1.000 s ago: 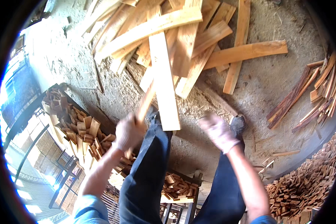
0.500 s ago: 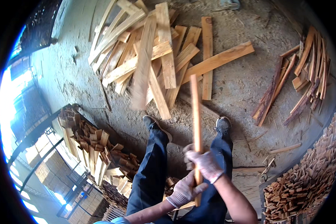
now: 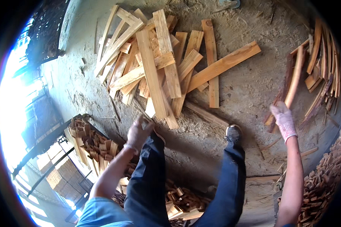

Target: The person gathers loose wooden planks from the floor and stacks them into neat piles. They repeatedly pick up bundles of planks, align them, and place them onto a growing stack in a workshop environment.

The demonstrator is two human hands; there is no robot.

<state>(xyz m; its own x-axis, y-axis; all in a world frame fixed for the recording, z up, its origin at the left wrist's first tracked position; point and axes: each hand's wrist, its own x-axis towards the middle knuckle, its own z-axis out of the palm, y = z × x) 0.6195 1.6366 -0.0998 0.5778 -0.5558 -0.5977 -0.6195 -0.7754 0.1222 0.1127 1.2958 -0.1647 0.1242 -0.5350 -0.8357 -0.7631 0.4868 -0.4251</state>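
Note:
My left hand [image 3: 137,133], in a pale knit glove, is above my left foot, just short of the near ends of the heaped boards. It holds nothing, and its fingers look apart, though blurred. Reaching far to the right, my gloved right hand [image 3: 283,116] is closed on the near end of a long, slightly curved wooden strip [image 3: 294,77]. That strip lies along darker, bark-edged strips [image 3: 287,77]. Nearest to my left hand in the heap is a wide, pale board [image 3: 152,75], resting across other boards.
One board [image 3: 223,67] juts rightward from the heap; a narrow piece [image 3: 206,113] lies by my right shoe [image 3: 233,133]. Bundled strips [image 3: 329,60] lie at the far right. Stacked short wood stands at lower left [image 3: 91,138] and lower right [image 3: 326,178]. Debris litters the floor.
The strip, upright between both hands before, is now at the right-hand pile with my right hand. My left hand has let go and moved left and forward toward the heap.

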